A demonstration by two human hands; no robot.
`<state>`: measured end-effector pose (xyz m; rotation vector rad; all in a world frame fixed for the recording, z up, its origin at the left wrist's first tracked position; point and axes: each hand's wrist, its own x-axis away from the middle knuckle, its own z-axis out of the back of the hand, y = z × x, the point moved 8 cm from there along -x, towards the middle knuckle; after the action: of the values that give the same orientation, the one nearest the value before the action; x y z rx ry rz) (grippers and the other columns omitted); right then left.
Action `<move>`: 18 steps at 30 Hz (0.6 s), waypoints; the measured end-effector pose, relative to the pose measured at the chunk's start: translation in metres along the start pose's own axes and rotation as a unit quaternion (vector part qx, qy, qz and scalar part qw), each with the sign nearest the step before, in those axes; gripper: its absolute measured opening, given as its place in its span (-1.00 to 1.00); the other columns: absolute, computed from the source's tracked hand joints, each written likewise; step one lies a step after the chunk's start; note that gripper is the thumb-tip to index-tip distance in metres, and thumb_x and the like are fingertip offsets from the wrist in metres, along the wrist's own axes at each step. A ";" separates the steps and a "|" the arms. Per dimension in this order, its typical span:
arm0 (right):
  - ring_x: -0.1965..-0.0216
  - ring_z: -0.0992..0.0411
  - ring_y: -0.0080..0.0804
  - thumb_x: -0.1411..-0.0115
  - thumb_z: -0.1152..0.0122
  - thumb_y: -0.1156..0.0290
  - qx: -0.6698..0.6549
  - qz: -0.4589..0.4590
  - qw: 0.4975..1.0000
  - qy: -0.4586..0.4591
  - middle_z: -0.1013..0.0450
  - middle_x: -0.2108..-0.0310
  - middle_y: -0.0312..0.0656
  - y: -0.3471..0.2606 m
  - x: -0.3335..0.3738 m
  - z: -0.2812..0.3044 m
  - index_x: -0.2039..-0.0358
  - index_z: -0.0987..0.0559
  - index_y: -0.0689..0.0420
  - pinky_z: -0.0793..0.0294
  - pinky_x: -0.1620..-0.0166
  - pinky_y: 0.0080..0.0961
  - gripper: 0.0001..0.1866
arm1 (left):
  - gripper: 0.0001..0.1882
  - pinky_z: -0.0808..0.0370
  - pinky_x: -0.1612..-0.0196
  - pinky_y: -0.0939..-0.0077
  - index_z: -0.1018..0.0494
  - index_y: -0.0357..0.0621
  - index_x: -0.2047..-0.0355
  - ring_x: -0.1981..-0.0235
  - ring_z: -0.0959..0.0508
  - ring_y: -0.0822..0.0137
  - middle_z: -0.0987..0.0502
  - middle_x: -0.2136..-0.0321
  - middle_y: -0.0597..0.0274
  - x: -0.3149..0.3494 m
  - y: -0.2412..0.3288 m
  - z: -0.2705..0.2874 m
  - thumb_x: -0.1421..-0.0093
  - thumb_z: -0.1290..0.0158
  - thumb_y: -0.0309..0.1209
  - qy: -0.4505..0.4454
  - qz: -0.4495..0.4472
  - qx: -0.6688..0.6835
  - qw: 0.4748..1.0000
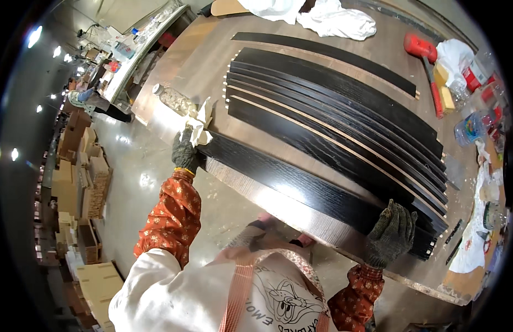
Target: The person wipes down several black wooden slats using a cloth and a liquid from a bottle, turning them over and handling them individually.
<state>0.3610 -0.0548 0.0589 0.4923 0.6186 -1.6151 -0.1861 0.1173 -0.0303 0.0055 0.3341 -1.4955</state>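
Note:
A long black wooden board [289, 180] lies along the near edge of the worktable. My left hand [184, 150], in a dark grey knit glove, is closed on a crumpled off-white cloth [199, 123] at the board's left end. Over the right end of that board lies my right hand [390, 232], gloved the same way, its fingers stretched out across the surface. Just beyond, several black boards [334, 119] lie side by side, with small pale dowels at their left ends. One narrower black strip [323, 52] lies apart on the far side.
A clear bottle [173, 99] lies beside the cloth. At the far right are a red mallet [421, 48], yellow blocks [446, 98] and a plastic bottle [470, 128]. White cloths [337, 19] lie at the far edge. Cardboard stacks [96, 188] stand on the floor at left.

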 end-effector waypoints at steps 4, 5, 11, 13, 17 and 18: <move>0.20 -0.52 -0.19 -0.25 -0.03 0.36 -0.017 0.035 0.998 0.047 -0.54 0.28 -0.13 -0.009 0.003 -0.003 0.21 -0.59 0.14 -0.44 -0.07 -0.10 -0.78 | -0.48 -0.48 0.04 0.35 -0.29 -0.05 -0.15 0.07 -0.48 0.14 -0.48 0.06 0.15 0.007 -0.041 -0.020 -0.14 -0.04 -0.41 0.054 -0.027 0.314 0.948; 0.21 -0.52 -0.19 -0.25 -0.05 0.36 -0.016 0.054 0.994 0.089 -0.54 0.28 -0.13 -0.002 0.009 0.004 0.22 -0.59 0.13 -0.44 -0.06 -0.10 -0.79 | -0.51 -0.53 0.19 0.43 -0.31 -0.06 -0.12 0.17 -0.52 0.25 -0.51 0.15 0.21 -0.009 -0.015 -0.027 -0.17 -0.07 -0.37 -0.078 0.071 0.637 0.764; -0.01 -0.35 -0.08 -0.04 -0.20 -0.09 0.003 0.051 0.982 -0.180 -0.44 0.07 -0.08 -0.013 -0.006 -0.006 -0.04 -0.46 0.05 -0.10 -0.24 0.01 -0.36 | -0.32 -0.54 0.16 0.46 -0.24 -0.24 -0.12 0.17 -0.51 0.32 -0.46 0.16 0.19 -0.015 0.017 0.010 0.04 -0.22 -0.51 -0.197 0.073 0.838 0.503; -0.09 -0.27 -0.05 0.05 -0.24 -0.18 0.014 0.053 0.976 -0.212 -0.38 -0.01 -0.06 -0.022 -0.011 -0.009 -0.11 -0.40 0.02 0.00 -0.28 0.01 -0.22 | -0.34 -0.53 0.19 0.48 -0.24 -0.23 -0.11 0.22 -0.50 0.34 -0.44 0.20 0.22 -0.018 0.015 0.009 0.03 -0.20 -0.47 -0.170 0.084 0.838 0.512; -0.19 -0.17 0.00 0.15 -0.28 -0.26 0.071 -0.028 0.966 -0.248 -0.33 -0.08 -0.06 -0.030 -0.016 -0.016 -0.16 -0.36 -0.07 0.05 -0.30 0.01 -0.11 | -0.35 -0.55 0.35 0.57 -0.17 -0.19 -0.17 0.33 -0.52 0.40 -0.43 0.27 0.20 -0.013 -0.005 -0.019 -0.04 -0.09 -0.63 -0.180 0.127 0.857 0.466; -0.15 -0.23 -0.03 0.21 -0.41 -0.10 0.105 -0.046 0.969 -0.220 -0.37 -0.04 -0.08 -0.025 -0.017 -0.005 -0.09 -0.44 -0.11 -0.10 -0.25 -0.09 -0.19 | -0.32 -0.56 0.36 0.57 -0.15 -0.18 -0.19 0.35 -0.53 0.38 -0.43 0.25 0.18 -0.005 0.000 -0.023 -0.03 -0.07 -0.68 -0.167 0.119 0.867 0.455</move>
<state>0.3381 -0.0363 0.0689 0.2439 0.1381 -1.8144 -0.1911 0.1266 -0.0517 1.3241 -1.5913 -0.8806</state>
